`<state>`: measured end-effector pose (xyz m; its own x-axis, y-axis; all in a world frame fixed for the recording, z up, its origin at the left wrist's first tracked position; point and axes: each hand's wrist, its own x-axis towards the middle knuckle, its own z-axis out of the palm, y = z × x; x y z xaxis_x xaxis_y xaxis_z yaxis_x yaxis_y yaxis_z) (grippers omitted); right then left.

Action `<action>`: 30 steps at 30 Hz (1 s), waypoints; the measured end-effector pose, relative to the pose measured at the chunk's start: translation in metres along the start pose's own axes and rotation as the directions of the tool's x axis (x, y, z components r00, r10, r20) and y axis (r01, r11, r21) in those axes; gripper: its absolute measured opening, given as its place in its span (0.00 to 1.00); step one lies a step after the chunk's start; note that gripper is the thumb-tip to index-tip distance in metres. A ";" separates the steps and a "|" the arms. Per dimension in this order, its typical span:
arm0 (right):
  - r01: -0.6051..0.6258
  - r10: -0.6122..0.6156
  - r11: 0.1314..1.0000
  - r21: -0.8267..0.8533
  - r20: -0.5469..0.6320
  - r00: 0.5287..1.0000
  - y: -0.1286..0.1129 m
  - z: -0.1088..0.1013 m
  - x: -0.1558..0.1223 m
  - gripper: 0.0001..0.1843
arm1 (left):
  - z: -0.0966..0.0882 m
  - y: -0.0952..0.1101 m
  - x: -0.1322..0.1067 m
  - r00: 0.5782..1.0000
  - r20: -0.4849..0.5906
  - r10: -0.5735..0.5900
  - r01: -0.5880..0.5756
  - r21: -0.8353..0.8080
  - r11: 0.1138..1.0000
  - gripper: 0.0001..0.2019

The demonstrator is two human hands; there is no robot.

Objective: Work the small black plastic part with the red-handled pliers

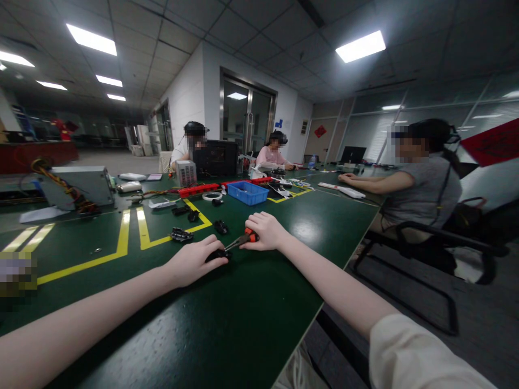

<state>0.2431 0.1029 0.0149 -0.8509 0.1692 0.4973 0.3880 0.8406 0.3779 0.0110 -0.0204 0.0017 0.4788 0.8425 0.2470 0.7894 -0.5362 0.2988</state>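
Observation:
My right hand (263,231) is wrapped round the red-orange handles of a pair of pliers (239,241). The jaws point left and reach a small black part (222,254) on the green table. My left hand (198,260) is closed on that part, which its fingers partly cover, so its kind does not show. Just beyond the hands lie a black plastic piece (221,227) and a black piece with metal in it (181,234). More black pieces (190,213) lie a little farther off, near a yellow tape line.
A blue bin (247,193) stands beyond my hands, beside a red power strip (198,189). A grey power supply unit (79,186) with bundled wires sits at the left. A co-worker (421,167) sits on the right; two people sit at the far side. The table's edge (344,265) runs along my right.

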 end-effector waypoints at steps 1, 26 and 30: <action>0.002 -0.002 1.000 0.000 -0.001 1.000 0.000 0.000 0.000 0.31 | 0.000 0.000 0.000 1.000 0.001 0.000 0.000 -0.006 1.000 0.15; 0.038 -0.038 0.998 0.053 -0.003 0.999 -0.003 0.009 0.002 0.27 | 0.002 -0.003 0.000 1.000 -0.011 0.007 -0.007 0.008 1.000 0.16; 0.030 -0.031 0.998 0.063 0.018 0.999 -0.004 0.010 0.001 0.28 | 0.002 -0.002 0.000 1.000 -0.007 0.005 -0.005 0.008 1.000 0.16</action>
<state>0.2374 0.1053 0.0059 -0.8686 0.1523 0.4714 0.3394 0.8762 0.3422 0.0099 -0.0186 -0.0004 0.4798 0.8394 0.2551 0.7903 -0.5398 0.2899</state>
